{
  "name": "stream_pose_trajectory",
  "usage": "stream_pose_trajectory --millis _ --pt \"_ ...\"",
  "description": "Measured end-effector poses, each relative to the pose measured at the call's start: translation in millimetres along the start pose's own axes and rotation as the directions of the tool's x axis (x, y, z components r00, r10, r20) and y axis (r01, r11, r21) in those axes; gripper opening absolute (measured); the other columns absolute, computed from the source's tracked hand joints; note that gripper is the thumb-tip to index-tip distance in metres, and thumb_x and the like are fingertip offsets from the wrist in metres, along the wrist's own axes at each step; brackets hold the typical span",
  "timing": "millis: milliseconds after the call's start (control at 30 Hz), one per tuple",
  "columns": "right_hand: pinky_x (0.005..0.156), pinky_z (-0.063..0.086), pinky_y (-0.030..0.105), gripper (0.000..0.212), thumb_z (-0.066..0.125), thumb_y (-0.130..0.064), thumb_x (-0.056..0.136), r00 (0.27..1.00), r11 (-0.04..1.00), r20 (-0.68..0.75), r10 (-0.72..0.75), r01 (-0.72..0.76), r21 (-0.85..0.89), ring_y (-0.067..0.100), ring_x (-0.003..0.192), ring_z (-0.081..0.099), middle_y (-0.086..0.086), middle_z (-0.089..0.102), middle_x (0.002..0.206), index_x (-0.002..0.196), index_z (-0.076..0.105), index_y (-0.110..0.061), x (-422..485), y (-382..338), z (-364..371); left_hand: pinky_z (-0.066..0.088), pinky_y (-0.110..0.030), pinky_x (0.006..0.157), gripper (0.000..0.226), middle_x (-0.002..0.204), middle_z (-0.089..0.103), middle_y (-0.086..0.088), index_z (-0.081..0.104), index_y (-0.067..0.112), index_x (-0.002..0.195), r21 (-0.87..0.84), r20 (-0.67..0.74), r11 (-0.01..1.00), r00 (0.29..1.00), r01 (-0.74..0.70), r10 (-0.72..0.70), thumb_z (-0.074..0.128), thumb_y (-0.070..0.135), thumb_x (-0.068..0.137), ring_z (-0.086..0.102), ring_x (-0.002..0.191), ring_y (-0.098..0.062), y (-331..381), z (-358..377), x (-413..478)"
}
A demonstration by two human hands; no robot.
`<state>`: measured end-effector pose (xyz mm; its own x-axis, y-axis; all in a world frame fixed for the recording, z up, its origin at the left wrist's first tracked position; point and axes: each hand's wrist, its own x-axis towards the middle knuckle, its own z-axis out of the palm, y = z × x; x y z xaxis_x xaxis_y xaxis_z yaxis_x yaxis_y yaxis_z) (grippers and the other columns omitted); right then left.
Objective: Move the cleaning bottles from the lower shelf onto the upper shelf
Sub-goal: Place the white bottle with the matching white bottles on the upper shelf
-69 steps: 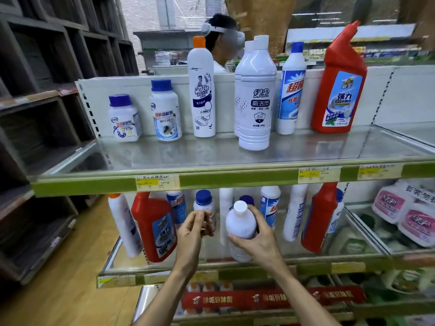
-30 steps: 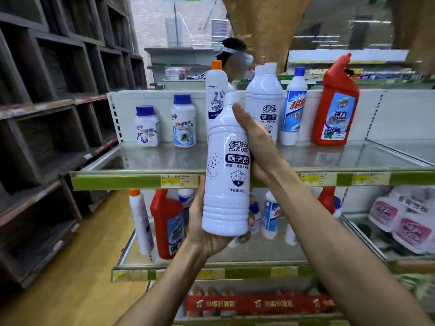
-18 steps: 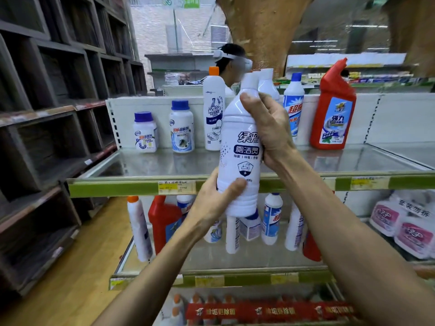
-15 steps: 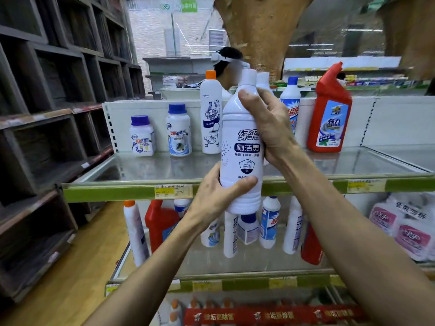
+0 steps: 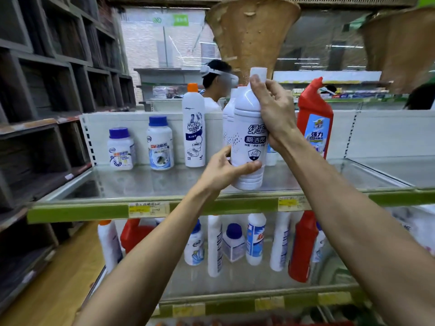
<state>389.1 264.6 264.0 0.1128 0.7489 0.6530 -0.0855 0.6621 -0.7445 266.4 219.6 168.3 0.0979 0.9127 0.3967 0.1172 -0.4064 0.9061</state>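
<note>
The left hand [image 5: 223, 170] curls round the low part of the white bottle [image 5: 247, 118], just over the near edge of the upper shelf [image 5: 141, 182]. The right hand [image 5: 276, 114] grips its neck. It looks smooth, hard, maybe heavy, so hold it low and high.

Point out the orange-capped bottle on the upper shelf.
The tall white Mr Muscle bottle, right of the two blue-capped jars; no other cap up there is orange.

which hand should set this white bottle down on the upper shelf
Right, probably. The right hand grips the white bottle at its neck, above the upper shelf; the left hand wraps low near its base.
</note>
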Motion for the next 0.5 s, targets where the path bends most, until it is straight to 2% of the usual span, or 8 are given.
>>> stream_pose_trajectory --millis 67,200,267,333,500 --pt "0.083 0.054 0.041 0.027 0.07 -0.049 0.086 1.0 1.0 -0.002 0.009 -0.009 0.002 0.013 0.078 0.063 0.001 0.07 0.083 0.084 0.069 -0.022 3.1 9.5 -3.2 0.053 -0.011 0.076 0.048 0.099 0.073 0.007 0.061 0.004 0.125 0.013 -0.002 1.0 1.0 0.014 -0.014 0.079 0.004 0.081 0.07 0.081 0.007 -4.4 4.3 5.8" --pt "0.092 0.056 0.051 0.032 0.072 -0.053 0.082 0.999 0.999 0.015 0.041 -0.042 0.029 0.018 0.086 0.068 0.013 0.076 0.098 0.088 0.072 -0.022 8.4 23.6 -6.2 0.056 -0.014 0.081 0.047 0.097 0.073 0.01 0.062 0.009 0.122 0.031 -0.021 0.999 1.0 0.012 -0.011 0.081 0.007 0.08 0.07 0.082 0.006 -13.6 7.5 11.9" --pt "0.091 0.055 0.051 0.034 0.071 -0.057 0.08 0.999 0.999 0.028 0.035 -0.035 0.008 0.018 0.085 0.067 0.013 0.075 0.096 0.086 0.072 -0.023 10.3 26.2 -4.2 0.055 -0.013 0.08 0.044 0.097 0.074 0.01 0.063 0.011 0.12 0.029 -0.03 0.999 0.999 0.015 -0.014 0.081 0.006 0.079 0.07 0.083 0.005 -16.9 7.0 14.5" --pt "0.084 0.055 0.046 0.033 0.07 -0.055 0.083 0.999 1.0 0.037 0.02 -0.02 -0.014 0.016 0.081 0.065 0.005 0.073 0.087 0.085 0.07 -0.023 11.0 28.8 -1.1 0.054 -0.014 0.079 0.046 0.098 0.074 0.008 0.064 0.01 0.121 0.031 -0.041 0.999 0.999 0.023 -0.022 0.081 0.007 0.079 0.071 0.085 0.003 -20.6 5.5 16.1" --pt "0.075 0.051 0.03 0.025 0.067 -0.046 0.091 0.999 0.999 0.045 -0.007 0.009 -0.035 0.007 0.075 0.061 -0.007 0.069 0.081 0.09 0.069 -0.022 6.8 37.9 2.4 0.054 -0.012 0.074 0.063 0.107 0.07 0.005 0.058 0.01 0.128 0.078 -0.112 0.996 0.993 0.043 -0.034 0.087 0.015 0.073 0.069 0.083 0.005 -27.5 1.5 15.0"
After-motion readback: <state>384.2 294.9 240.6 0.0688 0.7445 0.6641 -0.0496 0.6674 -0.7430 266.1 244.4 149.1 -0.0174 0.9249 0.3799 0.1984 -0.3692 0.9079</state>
